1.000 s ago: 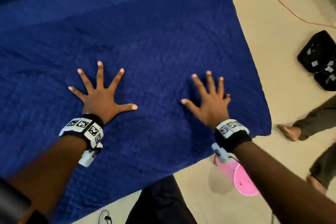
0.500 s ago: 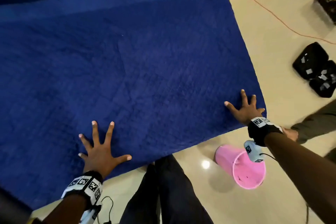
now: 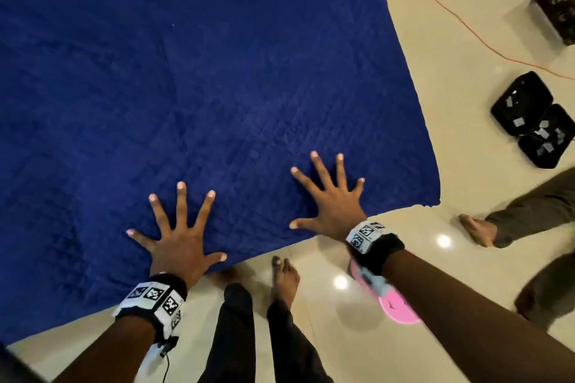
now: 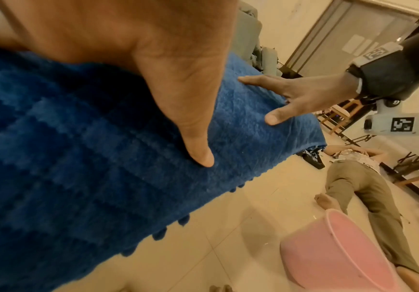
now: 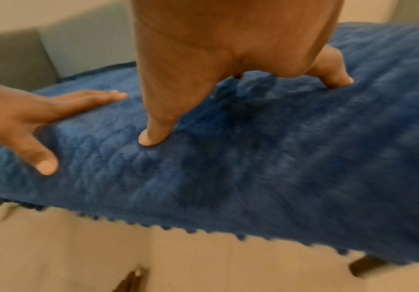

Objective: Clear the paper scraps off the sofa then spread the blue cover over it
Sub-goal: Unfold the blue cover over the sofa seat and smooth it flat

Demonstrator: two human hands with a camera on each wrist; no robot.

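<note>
The blue quilted cover [image 3: 202, 87] lies spread flat over the sofa and fills most of the head view; its bobbled hem [image 4: 183, 219] hangs over the front edge. My left hand [image 3: 179, 236] lies flat on the cover near that front edge, fingers splayed wide. My right hand [image 3: 329, 199] presses flat on it too, a little further right and further in, near the cover's right corner [image 3: 432, 196]. In the right wrist view the right fingers [image 5: 153, 136] dent the plush cover [image 5: 278, 158]. No paper scraps show on the cover.
A pink bin [image 4: 328, 252] stands on the tiled floor just right of my legs [image 3: 236, 336]. Another person's legs and bare foot [image 3: 479, 228] are on the floor at the right. A black open case [image 3: 535, 121], an orange cable [image 3: 466, 25] and a dark box [image 3: 557, 9] lie beyond.
Both hands have slid over the cover: out toward the front edge and apart, then the right hand came back left and inward. Now they lie flat side by side near the front edge.
</note>
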